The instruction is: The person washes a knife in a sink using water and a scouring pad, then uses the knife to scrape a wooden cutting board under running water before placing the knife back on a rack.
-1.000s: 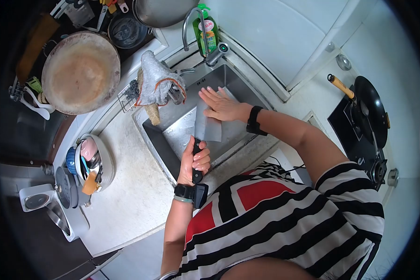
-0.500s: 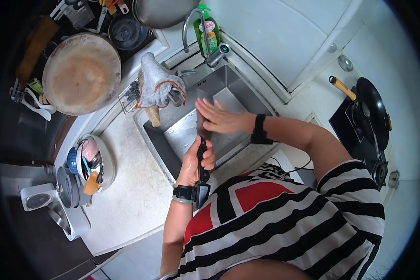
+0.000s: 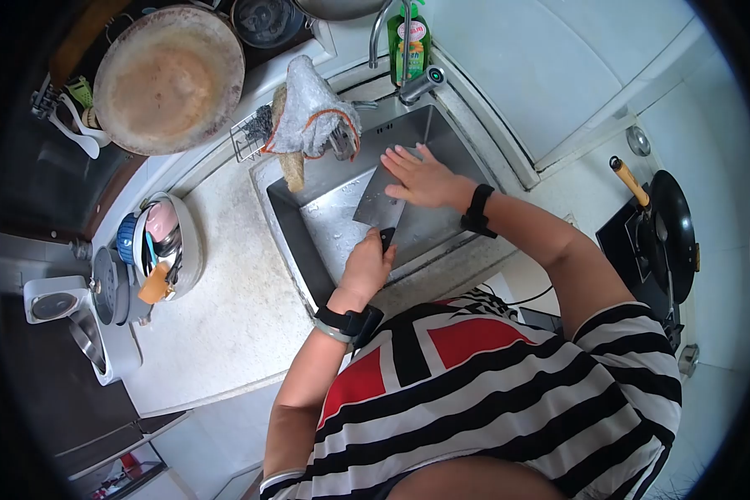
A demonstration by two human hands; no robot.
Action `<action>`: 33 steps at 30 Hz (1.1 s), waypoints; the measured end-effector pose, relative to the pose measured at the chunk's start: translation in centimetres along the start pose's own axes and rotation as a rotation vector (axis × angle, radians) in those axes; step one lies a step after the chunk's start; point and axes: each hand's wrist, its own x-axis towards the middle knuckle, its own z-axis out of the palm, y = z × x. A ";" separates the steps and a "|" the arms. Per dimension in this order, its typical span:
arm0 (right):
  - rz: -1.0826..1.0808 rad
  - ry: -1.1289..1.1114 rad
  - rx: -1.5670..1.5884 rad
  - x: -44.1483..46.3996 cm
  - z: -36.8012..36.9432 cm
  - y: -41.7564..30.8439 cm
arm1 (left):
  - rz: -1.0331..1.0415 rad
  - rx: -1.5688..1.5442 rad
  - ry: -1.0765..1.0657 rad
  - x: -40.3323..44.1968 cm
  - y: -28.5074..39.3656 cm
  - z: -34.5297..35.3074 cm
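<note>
Over the steel sink (image 3: 296, 233) I hold a wide-bladed kitchen cleaver (image 3: 377, 200). My left hand (image 3: 367, 265) is wrapped round its black handle, near the sink's front edge. The broad flat of the blade faces up toward me and looks wet. My right hand (image 3: 429, 179) lies flat with fingers outstretched on the far end of the blade, holding nothing. Water drops spot the sink floor. A grey cloth (image 3: 308, 104) with an orange edge hangs at the sink's back left, beside the faucet (image 3: 422, 84).
Green dish soap (image 3: 410, 50) stands behind the faucet. At left are a white bowl (image 3: 193, 246) of utensils and a large round board (image 3: 171, 79). A black wok (image 3: 673, 237) with a wooden handle sits on the stove at right.
The cleaver has turned so its flat side now shows broadly, where before it was nearly edge-on. My right hand has slid toward the blade's far end. The camera view has shifted.
</note>
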 end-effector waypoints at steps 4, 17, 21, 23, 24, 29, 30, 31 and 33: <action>-0.333 -0.015 0.196 -1.0 0.9 -2.8 | 0.073 0.074 0.024 0.1 -0.5 -0.3; -0.172 0.025 0.053 0.9 0.0 -2.5 | 0.036 0.294 -0.043 -1.3 2.2 -2.0; 0.306 0.207 0.163 2.4 -0.8 -0.3 | 0.075 0.329 0.019 -1.6 2.3 -2.1; 0.126 0.172 0.222 1.0 -1.9 -2.7 | 0.104 0.354 0.048 -1.5 2.3 -1.9; 0.098 0.110 0.288 0.9 -2.1 -3.3 | 0.069 0.341 0.044 -1.4 2.4 -2.0; 0.296 0.277 0.376 1.3 -2.3 -2.4 | 0.038 0.326 0.055 -1.3 2.1 -1.9; 0.316 0.263 0.404 1.2 -2.4 -2.5 | 0.033 0.340 0.052 -1.3 2.1 -1.9; 0.316 0.264 0.404 1.1 -2.3 -2.8 | 0.027 0.355 0.048 -1.3 2.1 -1.8; 0.272 0.196 0.499 0.8 -2.1 -3.6 | 0.053 0.378 0.061 -1.3 2.0 -1.9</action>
